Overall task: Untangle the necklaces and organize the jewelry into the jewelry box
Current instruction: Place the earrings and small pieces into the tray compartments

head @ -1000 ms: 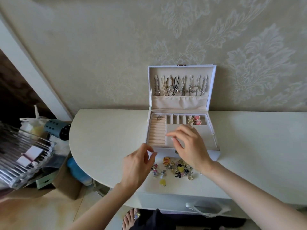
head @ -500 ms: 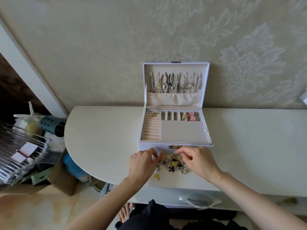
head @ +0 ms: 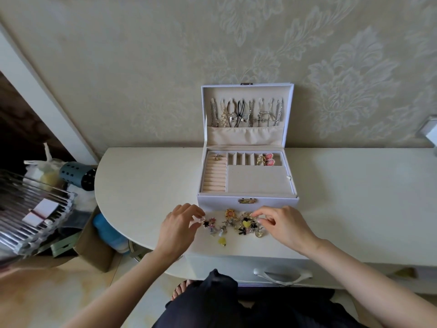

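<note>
Jewelry pile [head: 238, 224] btwn L hand [head: 178, 224] & R hand [head: 285, 224]; both pinching edge pcs.

Soft, diffuse light, moderately bright with a warm yellowish cast. The jewelry box [head: 247, 202] throws a faint shadow onto the wallpaper [head: 142, 67] to its right, and shadows on the counter [head: 354, 185] are weak. Wide-angle distortion bows the counter's edges. The centre is sharp; the clear rack [head: 30, 209] at far left is blurred
</note>
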